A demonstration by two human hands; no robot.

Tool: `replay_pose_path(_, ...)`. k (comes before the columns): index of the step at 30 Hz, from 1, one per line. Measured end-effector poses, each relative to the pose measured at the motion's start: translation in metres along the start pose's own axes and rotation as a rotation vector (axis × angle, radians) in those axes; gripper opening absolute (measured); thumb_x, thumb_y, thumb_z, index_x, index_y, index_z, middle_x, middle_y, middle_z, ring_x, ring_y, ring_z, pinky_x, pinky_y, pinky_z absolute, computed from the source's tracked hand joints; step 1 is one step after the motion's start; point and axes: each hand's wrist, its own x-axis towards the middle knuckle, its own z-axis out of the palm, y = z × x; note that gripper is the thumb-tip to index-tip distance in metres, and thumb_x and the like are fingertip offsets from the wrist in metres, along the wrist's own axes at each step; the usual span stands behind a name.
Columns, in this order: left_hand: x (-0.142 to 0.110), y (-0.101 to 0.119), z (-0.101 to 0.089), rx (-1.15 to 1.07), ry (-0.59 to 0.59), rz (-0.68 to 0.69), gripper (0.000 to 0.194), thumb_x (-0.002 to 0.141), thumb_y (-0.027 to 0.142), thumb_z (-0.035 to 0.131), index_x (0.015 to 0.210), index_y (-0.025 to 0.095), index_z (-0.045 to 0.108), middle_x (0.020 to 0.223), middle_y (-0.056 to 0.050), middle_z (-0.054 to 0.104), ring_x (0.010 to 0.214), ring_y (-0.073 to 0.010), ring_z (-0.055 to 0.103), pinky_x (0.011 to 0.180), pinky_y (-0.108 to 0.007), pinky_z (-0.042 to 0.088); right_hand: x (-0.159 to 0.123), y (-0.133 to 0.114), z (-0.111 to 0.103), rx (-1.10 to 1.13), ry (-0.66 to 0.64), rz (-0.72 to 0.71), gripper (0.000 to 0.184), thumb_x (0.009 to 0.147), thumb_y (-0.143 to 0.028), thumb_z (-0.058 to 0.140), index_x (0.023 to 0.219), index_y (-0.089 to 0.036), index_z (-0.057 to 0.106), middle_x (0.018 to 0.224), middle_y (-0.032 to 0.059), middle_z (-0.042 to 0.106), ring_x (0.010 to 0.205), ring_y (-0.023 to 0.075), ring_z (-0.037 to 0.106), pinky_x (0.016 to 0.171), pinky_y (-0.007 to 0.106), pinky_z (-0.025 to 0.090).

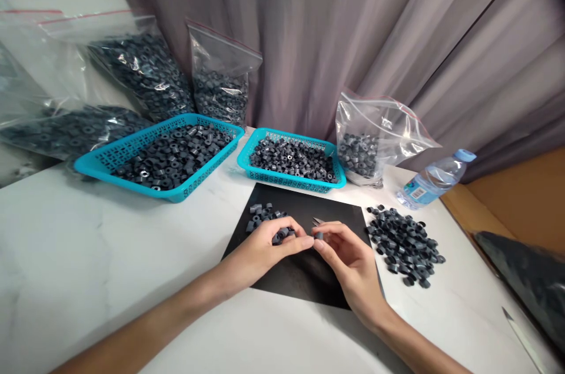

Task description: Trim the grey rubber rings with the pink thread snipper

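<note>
Both hands meet over a black mat (pixel 304 291) on the table. My left hand (pixel 276 238) is curled round several small dark grey plastic rings (pixel 279 237), its thumb and fingertips reaching towards the other hand. Between thumb and finger, my right hand (pixel 346 250) pinches one small dark grey plastic ring (pixel 318 235). Thin pointed metal tips (pixel 316 221) stick out beside the right fingers; the rest of that tool is hidden. More loose grey rings (pixel 256 218) lie on the mat just behind the left hand.
Two blue baskets (pixel 176 192) (pixel 291 179) full of grey rings stand behind the mat. A pile of grey pieces (pixel 404 244) lies to its right, near a water bottle (pixel 436 179). Zip bags of rings (pixel 220 91) (pixel 362 150) stand by the curtain. A pointed blade (pixel 521 336) lies at the right edge.
</note>
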Motion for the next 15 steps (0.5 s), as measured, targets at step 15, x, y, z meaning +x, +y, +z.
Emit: replay_pose_path(15, 0.0004, 0.0011, -0.0023, -0.04, -0.022, -0.061, 0.025, 0.091, 0.046, 0.057, 0.099, 0.023, 0.065, 0.063, 0.008, 0.035, 0.056, -0.0104, 0.028, 0.052, -0.023, 0.025, -0.0025, 0.0035, 0.003, 0.023, 0.012, 0.062, 0.012, 0.09, -0.027, 0.071, 0.101, -0.023, 0.067, 0.092, 0.0013, 0.067, 0.083, 0.0146, 0.064, 0.076, 0.027, 0.053)
